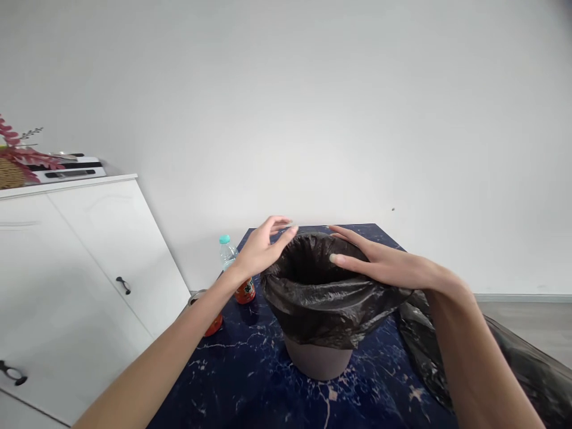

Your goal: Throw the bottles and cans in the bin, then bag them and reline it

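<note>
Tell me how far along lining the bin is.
Done: the bag is draped over the bin rim, folded down outside. In hand: left hand and right hand are at the rim. Left: loose bag trails at the right.

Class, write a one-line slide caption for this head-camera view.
Left hand and right hand rest on the bag lining a bin, bottle beside.

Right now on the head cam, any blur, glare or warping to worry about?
Head view: even, soft light, no hard shadows. Left hand fingertips look a little smeared, right hand is sharper. Bin bag shows dull sheen only, no blown glare. Strong wide-angle warp: cabinet leans and the forearms stretch toward the corners. Bottle is small and soft.
</note>
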A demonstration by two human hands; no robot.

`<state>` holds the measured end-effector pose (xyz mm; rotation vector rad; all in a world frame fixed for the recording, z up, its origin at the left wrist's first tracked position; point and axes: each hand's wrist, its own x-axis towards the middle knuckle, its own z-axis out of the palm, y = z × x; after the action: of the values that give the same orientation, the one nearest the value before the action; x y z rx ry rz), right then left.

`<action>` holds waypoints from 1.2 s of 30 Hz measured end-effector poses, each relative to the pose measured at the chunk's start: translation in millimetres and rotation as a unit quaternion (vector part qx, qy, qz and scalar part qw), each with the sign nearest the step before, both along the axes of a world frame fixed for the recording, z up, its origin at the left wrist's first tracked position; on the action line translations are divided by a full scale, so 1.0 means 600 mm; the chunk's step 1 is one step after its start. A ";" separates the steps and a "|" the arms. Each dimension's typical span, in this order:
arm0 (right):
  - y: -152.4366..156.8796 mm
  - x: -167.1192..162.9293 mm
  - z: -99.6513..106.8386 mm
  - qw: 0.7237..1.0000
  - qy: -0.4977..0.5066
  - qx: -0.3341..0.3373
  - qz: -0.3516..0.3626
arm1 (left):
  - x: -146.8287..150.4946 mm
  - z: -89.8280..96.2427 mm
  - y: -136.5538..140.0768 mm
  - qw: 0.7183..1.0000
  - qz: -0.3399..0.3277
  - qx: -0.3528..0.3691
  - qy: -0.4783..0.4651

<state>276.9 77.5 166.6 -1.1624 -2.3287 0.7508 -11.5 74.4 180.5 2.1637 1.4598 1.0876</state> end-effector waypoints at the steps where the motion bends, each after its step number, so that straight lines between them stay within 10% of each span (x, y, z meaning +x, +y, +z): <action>1: 0.000 0.003 0.000 1.000 -0.005 -0.009 -0.010 | -0.015 0.003 -0.006 0.999 0.027 0.029 0.007; 6: -0.010 0.010 0.000 0.998 -0.041 0.019 -0.048 | -0.143 0.012 0.008 0.945 0.229 0.158 0.171; 16: -0.030 0.023 -0.007 0.994 -0.077 0.067 -0.048 | -0.261 -0.076 0.057 0.943 0.233 0.043 0.234; 22: -0.036 0.026 -0.004 0.994 -0.079 0.061 -0.047 | -0.235 -0.047 0.043 0.936 0.266 0.122 0.198; 25: -0.035 0.027 -0.006 0.994 -0.076 0.067 -0.043 | -0.194 0.016 0.014 0.922 0.280 0.224 0.146; 29: -0.038 0.026 -0.002 0.995 -0.066 0.067 -0.035 | -0.099 0.115 -0.046 0.893 0.135 0.429 -0.005; 36: -0.019 0.031 -0.005 0.997 -0.059 0.035 -0.035 | 0.036 0.153 -0.119 0.958 -0.009 0.285 -0.012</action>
<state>295.7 65.9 163.5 -1.2824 -2.3743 0.5865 10.1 3.2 272.2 2.5060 1.2113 1.6864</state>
